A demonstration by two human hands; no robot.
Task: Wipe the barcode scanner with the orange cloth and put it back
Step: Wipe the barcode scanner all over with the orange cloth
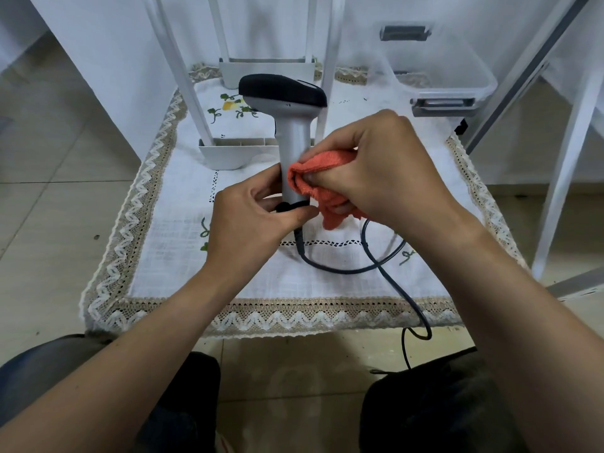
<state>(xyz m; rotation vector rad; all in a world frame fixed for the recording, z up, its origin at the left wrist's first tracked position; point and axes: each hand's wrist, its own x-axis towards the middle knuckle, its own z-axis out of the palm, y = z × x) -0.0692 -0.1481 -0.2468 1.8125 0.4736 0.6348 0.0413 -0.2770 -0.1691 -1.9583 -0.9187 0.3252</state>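
l hand (251, 220): fingers and thumb curled round the bottom end of the barcode scanner (294, 138), pinching the black end cap where the cable (343, 272) comes out. it grips firm and holds the scanner upright, clear of the tablecloth (183, 256).

r hand (385, 168): closed round the orange cloth (322, 161), which is bunched up in the fingers. knuckles are up and fingertips tucked into the folds. the cloth is pressed on the grey handle, on the side facing the r hand, approx mid to lower handle and just above the l hand's thumb. a loose tail of cloth hangs below the r hand.

scanner: sits between the two hands. its handle rises from the l hand, and its black head is above and beyond both hands, pointing toward the r-hand side. can't tell the trigger or window side from here.

cable: drops from under the l hand, loops on the tablecloth below the r wrist, crosses itself, then runs off the near table edge under the r forearm.

other bits: a white stand base (225, 155) lies just beyond the l hand, its posts going up out of view. a clear plastic bin (441, 70) is well beyond the r hand, on the far corner. the lace trim of the tablecloth runs under both forearms. dark-trousered knees (441, 403) are below the elbows, over a tiled floor (49, 223).
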